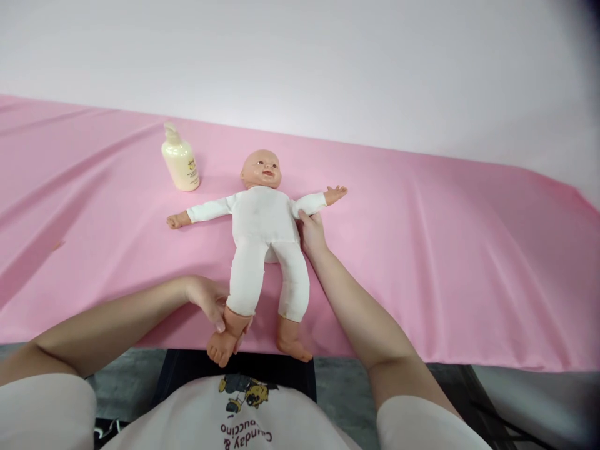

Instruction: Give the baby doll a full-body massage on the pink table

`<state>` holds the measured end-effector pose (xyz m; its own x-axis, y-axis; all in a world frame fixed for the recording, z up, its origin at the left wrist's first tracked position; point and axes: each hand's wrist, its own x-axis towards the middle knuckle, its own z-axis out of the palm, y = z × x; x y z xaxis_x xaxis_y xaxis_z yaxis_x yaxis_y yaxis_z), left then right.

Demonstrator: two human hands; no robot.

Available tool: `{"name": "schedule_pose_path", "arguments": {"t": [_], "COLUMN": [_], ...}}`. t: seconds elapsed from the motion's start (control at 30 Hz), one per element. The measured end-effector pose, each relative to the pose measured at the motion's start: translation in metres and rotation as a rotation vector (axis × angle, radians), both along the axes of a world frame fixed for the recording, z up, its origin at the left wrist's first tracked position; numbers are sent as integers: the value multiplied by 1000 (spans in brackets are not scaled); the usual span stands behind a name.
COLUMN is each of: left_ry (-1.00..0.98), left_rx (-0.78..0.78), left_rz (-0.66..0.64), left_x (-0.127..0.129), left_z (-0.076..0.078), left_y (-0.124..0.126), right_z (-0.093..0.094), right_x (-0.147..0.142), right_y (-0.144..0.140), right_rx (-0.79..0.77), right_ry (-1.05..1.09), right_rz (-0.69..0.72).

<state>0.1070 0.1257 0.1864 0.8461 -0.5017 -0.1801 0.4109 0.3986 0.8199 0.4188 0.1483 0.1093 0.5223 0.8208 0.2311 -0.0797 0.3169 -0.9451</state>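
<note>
A printed shirt (246,409) fills bottom centre. Beyond it, mid-frame, the doll (262,215) lies face-up on pink cloth (473,262): probably light, soft-bodied, firmer at hands and feet, best held by ankle and trunk. One ankle sits within the left hand's (209,300) curled fingers; the right hand (312,234) lays its thumb by the doll's upper arm, other fingers hidden, grip unclear to me. A pump bottle (182,164) stands upper left.

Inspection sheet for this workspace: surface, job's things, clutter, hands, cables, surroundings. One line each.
Surface: pink cloth, wrinkled.
Job's things: baby doll, white cloth body, face up, arms spread.
Clutter: pump bottle, upright, beside the doll, apart from both hands.
Hands: left hand grips the doll's ankle; right hand has its thumb at the doll's upper arm, fingers hidden.
Cables: nothing seen.
Surroundings: white backdrop; grey floor.
</note>
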Motion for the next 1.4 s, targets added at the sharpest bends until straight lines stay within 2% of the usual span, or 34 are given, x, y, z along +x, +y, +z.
{"name": "schedule_pose_path", "arguments": {"t": [0.07,0.13,0.27,0.43,0.5,0.57,0.7,0.77,0.83,0.9,0.97,1.07,1.17,1.23,1.3,1.4], "left_ry": [-9,-37,-115,-80,-31,2,-66,-118,-122,-85,-41,-10,4,-6,-27,-35], "left_rx": [-14,-47,-118,-199,-201,-193,-159,-137,-95,-51,-20,18,63,61,39,64], "left_rz": [12,87,405,824,920,958,890,788,613,408,257,139,33,27,105,430], "left_x": [0,1,3,5,6,6,6,5,3,1,0,0,0,-1,-3,-3], "left_z": [0,-1,-3,2,6,9,1,-6,-9,-7,0,11,13,10,4,-8], "left_y": [0,1,6,14,15,15,15,15,14,13,11,9,8,8,8,11], "right_z": [-1,1,12,30,33,33,32,31,28,21,13,5,3,5,7,12], "right_x": [0,-2,-8,-10,-8,-7,-8,-10,-10,-8,-4,2,6,5,2,-6], "right_y": [0,-2,-9,-18,-20,-21,-20,-19,-17,-14,-10,-4,-1,-1,-3,-8], "right_rx": [7,0,-20,66,64,53,63,55,11,-24,-18,1,-18,-18,8,36], "right_ry": [7,-10,-144,-488,-564,-593,-556,-461,-338,-212,-91,47,137,174,156,8], "right_rz": [0,-13,-22,-20,-15,-15,-9,-4,-8,-37,-62,-46,-47,-58,-55,-56]}}
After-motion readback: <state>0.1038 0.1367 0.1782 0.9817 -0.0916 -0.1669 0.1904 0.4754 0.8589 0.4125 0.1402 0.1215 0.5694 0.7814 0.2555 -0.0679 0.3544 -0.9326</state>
